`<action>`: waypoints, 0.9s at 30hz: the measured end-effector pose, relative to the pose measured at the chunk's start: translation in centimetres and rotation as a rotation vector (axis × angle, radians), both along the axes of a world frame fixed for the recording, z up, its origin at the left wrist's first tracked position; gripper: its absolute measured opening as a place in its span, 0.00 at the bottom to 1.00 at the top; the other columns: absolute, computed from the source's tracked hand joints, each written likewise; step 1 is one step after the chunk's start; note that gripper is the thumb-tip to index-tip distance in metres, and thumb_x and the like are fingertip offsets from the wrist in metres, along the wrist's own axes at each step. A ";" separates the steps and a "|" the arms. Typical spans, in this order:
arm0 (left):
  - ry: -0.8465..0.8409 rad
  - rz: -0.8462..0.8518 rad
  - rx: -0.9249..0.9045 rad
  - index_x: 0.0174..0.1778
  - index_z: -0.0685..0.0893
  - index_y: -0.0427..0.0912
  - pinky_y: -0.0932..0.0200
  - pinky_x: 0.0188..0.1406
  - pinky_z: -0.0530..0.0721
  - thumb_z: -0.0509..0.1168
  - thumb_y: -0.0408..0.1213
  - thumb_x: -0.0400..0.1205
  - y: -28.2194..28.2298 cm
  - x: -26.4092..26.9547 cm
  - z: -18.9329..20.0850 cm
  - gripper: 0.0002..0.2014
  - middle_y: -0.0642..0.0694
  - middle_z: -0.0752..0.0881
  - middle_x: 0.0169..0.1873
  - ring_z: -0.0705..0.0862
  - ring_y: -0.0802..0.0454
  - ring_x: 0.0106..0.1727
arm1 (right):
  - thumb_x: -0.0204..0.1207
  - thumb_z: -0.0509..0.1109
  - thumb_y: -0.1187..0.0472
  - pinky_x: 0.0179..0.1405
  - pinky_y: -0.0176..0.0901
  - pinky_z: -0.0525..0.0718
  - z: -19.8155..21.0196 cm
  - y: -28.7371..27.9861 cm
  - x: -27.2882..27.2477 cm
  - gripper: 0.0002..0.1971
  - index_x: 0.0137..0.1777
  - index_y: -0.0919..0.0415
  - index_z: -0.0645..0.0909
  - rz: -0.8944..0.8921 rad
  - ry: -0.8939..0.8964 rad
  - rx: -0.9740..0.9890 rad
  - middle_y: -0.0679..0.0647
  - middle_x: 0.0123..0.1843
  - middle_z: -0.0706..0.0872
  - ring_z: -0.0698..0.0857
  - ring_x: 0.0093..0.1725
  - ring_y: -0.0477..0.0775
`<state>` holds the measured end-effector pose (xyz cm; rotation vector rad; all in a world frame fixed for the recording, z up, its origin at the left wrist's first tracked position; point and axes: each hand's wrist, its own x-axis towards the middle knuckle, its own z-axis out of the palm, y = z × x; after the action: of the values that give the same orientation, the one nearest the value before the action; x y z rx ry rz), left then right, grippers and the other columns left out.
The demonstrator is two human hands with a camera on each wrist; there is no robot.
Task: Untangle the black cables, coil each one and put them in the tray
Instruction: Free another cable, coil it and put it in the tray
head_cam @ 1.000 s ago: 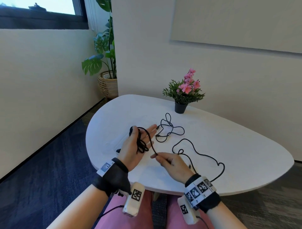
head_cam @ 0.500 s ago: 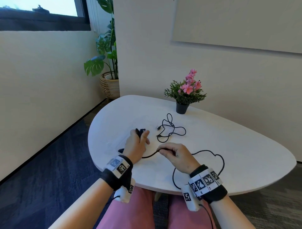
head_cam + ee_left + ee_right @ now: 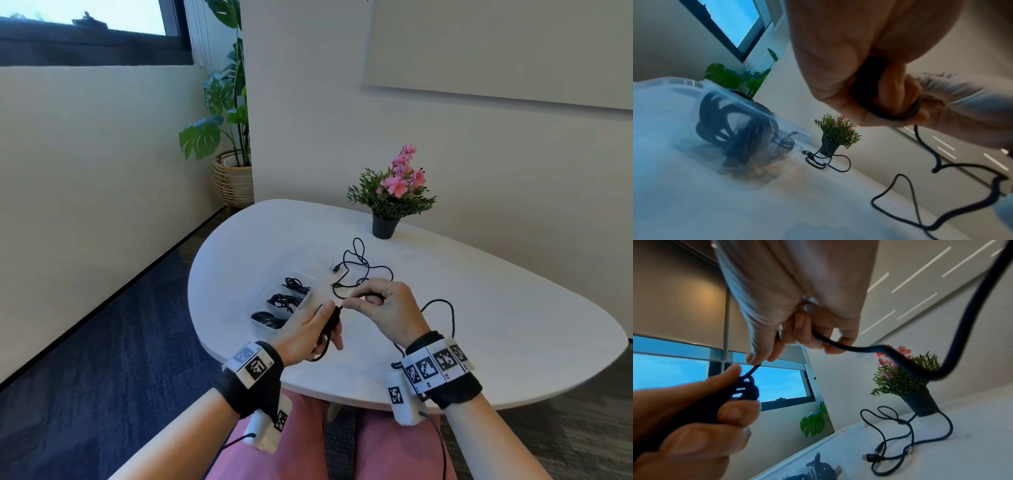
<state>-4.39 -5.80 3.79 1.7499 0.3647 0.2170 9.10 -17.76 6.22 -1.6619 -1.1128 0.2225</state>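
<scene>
My left hand [image 3: 329, 322] grips a small coil of black cable [image 3: 327, 330] wound round its fingers, just above the table's near edge. My right hand [image 3: 356, 302] pinches the same cable right beside the coil [image 3: 745, 390], between thumb and forefinger. The cable's free tail [image 3: 445, 305] runs from the right hand and loops over the table [image 3: 900, 180]. A second loose black cable [image 3: 359, 269] lies tangled further back, its plugs showing [image 3: 871, 456]. The clear tray [image 3: 310, 265] stands left of the hands and holds three coiled black cables [image 3: 284, 301].
A small black pot of pink flowers [image 3: 388, 202] stands at the back of the white rounded table [image 3: 513, 325], just behind the loose cable. A large leafy plant in a wicker basket [image 3: 233, 178] stands on the floor by the wall.
My left hand has turned over and lifted with the coil, uncovering the tray. My right hand slid along the cable up to the coil. The tail on the table is shorter.
</scene>
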 end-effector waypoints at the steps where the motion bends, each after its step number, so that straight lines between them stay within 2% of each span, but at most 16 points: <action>1: -0.005 -0.023 -0.059 0.41 0.78 0.37 0.67 0.15 0.63 0.45 0.52 0.88 -0.1 0.0 0.0 0.25 0.40 0.84 0.29 0.68 0.53 0.17 | 0.64 0.82 0.60 0.32 0.34 0.75 0.0 0.0 -0.1 0.06 0.37 0.60 0.88 0.009 0.026 0.020 0.63 0.31 0.85 0.71 0.25 0.43; 4: -0.001 -0.080 -0.128 0.44 0.77 0.38 0.63 0.18 0.69 0.48 0.54 0.86 -0.3 -0.1 0.4 0.22 0.47 0.77 0.24 0.70 0.55 0.19 | 0.63 0.82 0.62 0.34 0.31 0.78 0.1 0.1 0.2 0.05 0.35 0.59 0.88 0.015 0.089 0.060 0.47 0.26 0.85 0.78 0.25 0.39; 6: -0.036 -0.106 -0.158 0.41 0.76 0.40 0.63 0.24 0.72 0.58 0.51 0.82 -0.5 -0.2 0.6 0.16 0.51 0.71 0.23 0.69 0.57 0.22 | 0.61 0.82 0.57 0.32 0.32 0.76 0.1 0.2 0.5 0.07 0.34 0.57 0.87 0.010 0.114 0.050 0.44 0.23 0.82 0.75 0.23 0.39; 8: -0.083 -0.109 -0.147 0.36 0.74 0.43 0.63 0.30 0.73 0.64 0.44 0.82 -0.3 -0.1 0.9 0.13 0.54 0.71 0.23 0.70 0.59 0.25 | 0.57 0.81 0.48 0.35 0.37 0.78 -0.4 0.3 1.0 0.13 0.34 0.57 0.88 0.009 0.155 0.036 0.52 0.26 0.85 0.79 0.28 0.44; 10: -0.121 -0.081 -0.141 0.34 0.75 0.42 0.65 0.38 0.76 0.62 0.44 0.84 0.1 -0.1 1.5 0.14 0.52 0.74 0.25 0.75 0.59 0.28 | 0.56 0.80 0.40 0.39 0.45 0.77 -1.1 0.4 1.7 0.21 0.35 0.59 0.88 -0.007 0.169 0.016 0.66 0.33 0.86 0.79 0.34 0.50; 11: -0.156 -0.054 -0.168 0.34 0.77 0.42 0.64 0.43 0.78 0.61 0.46 0.84 0.4 -0.3 1.6 0.15 0.49 0.75 0.27 0.77 0.56 0.32 | 0.57 0.78 0.39 0.40 0.46 0.76 -1.3 0.4 1.9 0.22 0.34 0.60 0.88 -0.020 0.168 0.009 0.68 0.34 0.85 0.79 0.35 0.52; 13: -0.212 0.001 -0.315 0.33 0.79 0.41 0.55 0.58 0.81 0.60 0.48 0.83 0.9 -0.5 1.7 0.17 0.45 0.83 0.35 0.84 0.51 0.47 | 0.61 0.74 0.40 0.41 0.44 0.74 -1.5 0.4 2.1 0.21 0.32 0.61 0.85 -0.046 0.186 -0.003 0.63 0.31 0.83 0.77 0.34 0.50; 15: -0.255 -0.006 -0.492 0.33 0.85 0.45 0.49 0.65 0.80 0.55 0.45 0.84 1.1 -0.6 1.6 0.19 0.42 0.87 0.55 0.83 0.53 0.63 | 0.66 0.73 0.44 0.38 0.41 0.74 -1.6 0.4 2.1 0.18 0.34 0.62 0.84 -0.014 0.202 -0.040 0.55 0.31 0.80 0.75 0.33 0.47; 16: -0.275 0.005 -0.554 0.32 0.86 0.47 0.48 0.67 0.79 0.52 0.44 0.86 1.0 -0.6 1.7 0.21 0.42 0.86 0.61 0.81 0.52 0.67 | 0.70 0.73 0.48 0.37 0.41 0.74 -1.7 0.4 1.9 0.16 0.36 0.62 0.83 0.012 0.185 -0.085 0.54 0.31 0.79 0.75 0.32 0.47; 18: -0.328 0.056 -0.662 0.33 0.83 0.46 0.47 0.69 0.75 0.49 0.44 0.88 1.0 -0.5 1.8 0.22 0.42 0.84 0.65 0.79 0.50 0.70 | 0.79 0.68 0.55 0.33 0.40 0.75 -2.2 0.4 1.3 0.10 0.37 0.57 0.83 0.065 0.164 -0.172 0.49 0.28 0.76 0.73 0.28 0.45; 20: -0.380 0.094 -0.746 0.36 0.78 0.44 0.46 0.72 0.72 0.47 0.46 0.88 1.0 -0.4 2.1 0.20 0.42 0.84 0.66 0.79 0.49 0.70 | 0.83 0.62 0.58 0.28 0.37 0.70 -2.9 0.6 0.4 0.12 0.38 0.55 0.82 0.116 0.175 -0.223 0.47 0.26 0.71 0.69 0.22 0.44; 22: -0.409 0.111 -0.800 0.39 0.75 0.44 0.45 0.75 0.68 0.45 0.48 0.88 1.0 -0.1 2.3 0.20 0.42 0.83 0.66 0.80 0.49 0.70 | 0.85 0.59 0.56 0.28 0.35 0.69 -3.5 0.9 -0.7 0.13 0.43 0.54 0.83 0.152 0.122 -0.270 0.46 0.26 0.70 0.68 0.21 0.40; 23: -0.407 0.108 -0.797 0.41 0.80 0.44 0.46 0.76 0.67 0.44 0.49 0.88 0.9 0.0 2.3 0.22 0.43 0.83 0.66 0.79 0.49 0.70 | 0.85 0.58 0.55 0.29 0.32 0.69 -3.8 1.0 -1.3 0.13 0.46 0.53 0.84 0.163 0.065 -0.294 0.45 0.25 0.70 0.70 0.21 0.39; 24: -0.390 0.106 -0.768 0.48 0.85 0.45 0.48 0.76 0.67 0.44 0.50 0.88 0.8 0.1 2.1 0.25 0.45 0.83 0.67 0.77 0.50 0.72 | 0.84 0.58 0.53 0.29 0.30 0.68 -4.0 1.0 -1.9 0.13 0.49 0.53 0.85 0.174 0.012 -0.314 0.44 0.24 0.70 0.71 0.21 0.39; 25: -0.364 0.097 -0.720 0.58 0.86 0.42 0.51 0.74 0.69 0.44 0.52 0.87 0.6 0.2 2.0 0.26 0.46 0.82 0.67 0.76 0.52 0.73 | 0.84 0.59 0.53 0.29 0.30 0.68 -4.2 1.2 -2.4 0.13 0.50 0.52 0.86 0.186 -0.016 -0.324 0.43 0.22 0.71 0.71 0.22 0.39; 27: -0.329 0.110 -0.644 0.64 0.80 0.32 0.53 0.68 0.74 0.47 0.53 0.85 0.1 0.3 1.7 0.29 0.45 0.82 0.67 0.77 0.51 0.72 | 0.84 0.60 0.54 0.27 0.33 0.66 -4.3 1.4 -3.1 0.12 0.41 0.47 0.83 0.197 -0.015 -0.325 0.43 0.19 0.70 0.69 0.21 0.40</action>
<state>-4.06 -5.67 5.46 1.0388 0.2517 0.4102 5.99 -16.36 1.95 -1.8373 -1.3053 0.5420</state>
